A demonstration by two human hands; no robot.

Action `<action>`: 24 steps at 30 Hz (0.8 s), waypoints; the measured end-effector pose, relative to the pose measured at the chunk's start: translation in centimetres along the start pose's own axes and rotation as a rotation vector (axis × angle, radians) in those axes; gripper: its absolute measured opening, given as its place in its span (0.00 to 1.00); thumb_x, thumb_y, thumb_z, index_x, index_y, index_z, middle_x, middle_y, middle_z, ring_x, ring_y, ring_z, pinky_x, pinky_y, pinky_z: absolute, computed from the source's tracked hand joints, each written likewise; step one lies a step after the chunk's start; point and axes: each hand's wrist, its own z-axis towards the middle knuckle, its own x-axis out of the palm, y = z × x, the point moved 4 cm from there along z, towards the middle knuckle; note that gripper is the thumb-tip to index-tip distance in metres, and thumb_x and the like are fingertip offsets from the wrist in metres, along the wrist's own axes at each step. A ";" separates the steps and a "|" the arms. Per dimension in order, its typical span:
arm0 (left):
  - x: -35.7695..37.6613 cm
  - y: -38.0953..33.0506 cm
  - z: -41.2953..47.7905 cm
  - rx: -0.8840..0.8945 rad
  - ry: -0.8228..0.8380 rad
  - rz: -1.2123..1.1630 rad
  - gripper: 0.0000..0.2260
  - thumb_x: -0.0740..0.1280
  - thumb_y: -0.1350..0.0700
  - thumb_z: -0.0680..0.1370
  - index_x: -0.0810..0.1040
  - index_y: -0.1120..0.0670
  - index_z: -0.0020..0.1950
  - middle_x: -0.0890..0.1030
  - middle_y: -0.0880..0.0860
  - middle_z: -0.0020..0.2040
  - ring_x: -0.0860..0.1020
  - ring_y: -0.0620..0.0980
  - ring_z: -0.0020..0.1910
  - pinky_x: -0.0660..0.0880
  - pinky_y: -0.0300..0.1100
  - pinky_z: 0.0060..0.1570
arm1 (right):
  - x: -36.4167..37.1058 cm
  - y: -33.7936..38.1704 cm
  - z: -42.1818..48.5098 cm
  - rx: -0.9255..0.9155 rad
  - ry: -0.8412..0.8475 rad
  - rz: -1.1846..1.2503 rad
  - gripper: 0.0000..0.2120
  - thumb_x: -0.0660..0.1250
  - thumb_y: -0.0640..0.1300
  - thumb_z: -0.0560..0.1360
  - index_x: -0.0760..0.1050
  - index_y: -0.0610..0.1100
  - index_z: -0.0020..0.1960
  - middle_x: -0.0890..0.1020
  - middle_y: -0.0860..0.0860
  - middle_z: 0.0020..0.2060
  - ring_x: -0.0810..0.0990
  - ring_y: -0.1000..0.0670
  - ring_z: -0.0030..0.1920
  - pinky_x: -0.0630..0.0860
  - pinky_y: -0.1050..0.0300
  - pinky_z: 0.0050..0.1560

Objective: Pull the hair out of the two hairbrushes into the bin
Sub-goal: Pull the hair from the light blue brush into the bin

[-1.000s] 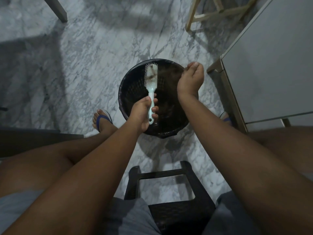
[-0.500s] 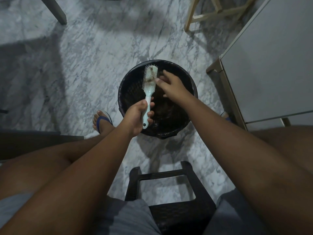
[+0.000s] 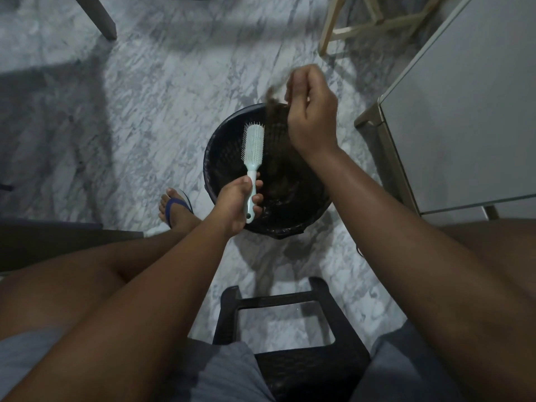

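Observation:
A pale blue-green hairbrush (image 3: pixel 253 153) is held upright over the black bin (image 3: pixel 216 158), its bristles looking clean. My left hand (image 3: pixel 236 203) grips its handle above the bin's near rim. My right hand (image 3: pixel 311 117) is raised over the bin's far side, fingers pinched on a blurred clump of brown hair (image 3: pixel 272 107) that hangs down toward the bin. More brown hair lies at the bottom of the bin. A second hairbrush is not visible.
The bin stands on a marble floor (image 3: pixel 130 117). A grey cabinet (image 3: pixel 464 111) rises at the right, wooden legs (image 3: pixel 348 30) at the far right. A black plastic stool (image 3: pixel 284 338) sits between my knees. My sandalled foot (image 3: pixel 174 207) rests left of the bin.
My right hand went from the bin's right rim to the brush head, then pulled up and away with a clump of hair. The brush head now looks free of hair.

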 end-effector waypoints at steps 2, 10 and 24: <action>-0.4 0.0 0.0 0.014 0.007 0.007 0.10 0.57 0.58 0.83 0.75 0.55 0.61 0.76 0.50 0.47 0.70 0.43 0.29 0.68 0.36 0.25 | -0.4 0.2 0.5 0.014 -0.059 -0.008 0.12 0.55 0.40 0.83 0.71 0.39 0.43 0.73 0.54 0.32 0.73 0.54 0.32 0.71 0.54 0.34; -0.1 -0.7 -0.6 0.044 0.064 -0.004 0.11 0.56 0.58 0.83 0.76 0.55 0.61 0.76 0.50 0.47 0.70 0.44 0.30 0.68 0.37 0.27 | -0.1 -7.1 -3.1 0.527 0.445 -0.453 0.13 0.59 0.44 0.79 0.78 0.39 0.55 0.84 0.42 0.52 0.81 0.42 0.55 0.77 0.54 0.56; 1.5 -0.6 -0.7 0.035 0.142 0.068 0.13 0.56 0.58 0.84 0.74 0.56 0.66 0.77 0.52 0.48 0.71 0.44 0.30 0.69 0.37 0.26 | 2.5 -7.1 -3.4 0.548 0.523 -0.268 0.23 0.69 0.59 0.76 0.83 0.38 0.42 0.85 0.44 0.34 0.85 0.48 0.32 0.84 0.52 0.43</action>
